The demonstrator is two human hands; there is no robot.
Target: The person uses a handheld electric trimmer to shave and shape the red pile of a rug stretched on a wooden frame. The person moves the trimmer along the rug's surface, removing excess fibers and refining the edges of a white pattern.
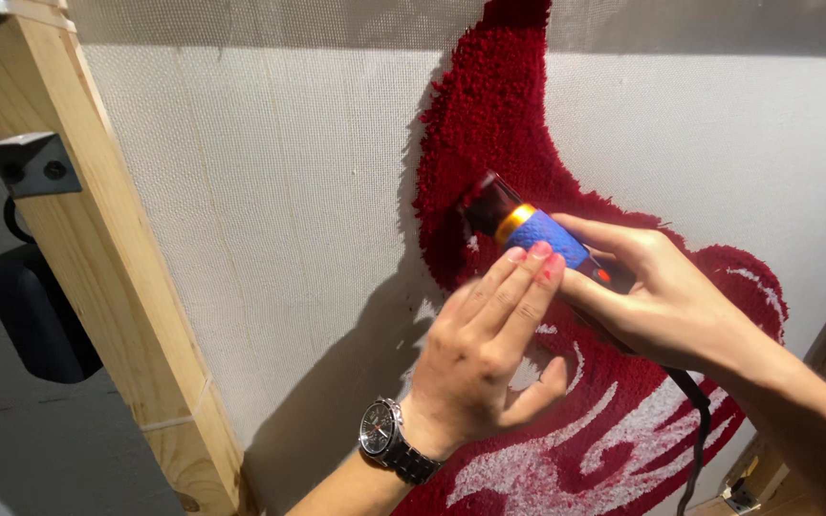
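Trimming: I run a blue-handled electric trimmer (535, 232) over the red tufted pile (489, 124), its dark head pressed into the left edge of the red area, in the middle of the scene.
Trimmer: blue textured grip with an orange ring behind a dark head; a dark cord (695, 420) drops from its back end toward the near right.
Right hand (666, 301): my fingers are closed round the rear of the grip, coming in from the right.
Left hand (485, 354): my fingers lie flat together, their tips resting on the blue grip from below; it steadies and clasps nothing. A wristwatch (386, 435) sits on that wrist.
Step in hand: as I judge it, levelling the pile along the red border where it meets the bare cloth.
Next move calls for: I think, a light, even pressure and a slow slide along the edge, keeping the head off the bare weave and the cord out of its way.
Rug: red pile with white curling shapes (566, 468) near right.
Backing cloth (270, 191): pale, stretched upright.
Frame: a wooden frame post (107, 268) at left with a metal bracket (35, 164).
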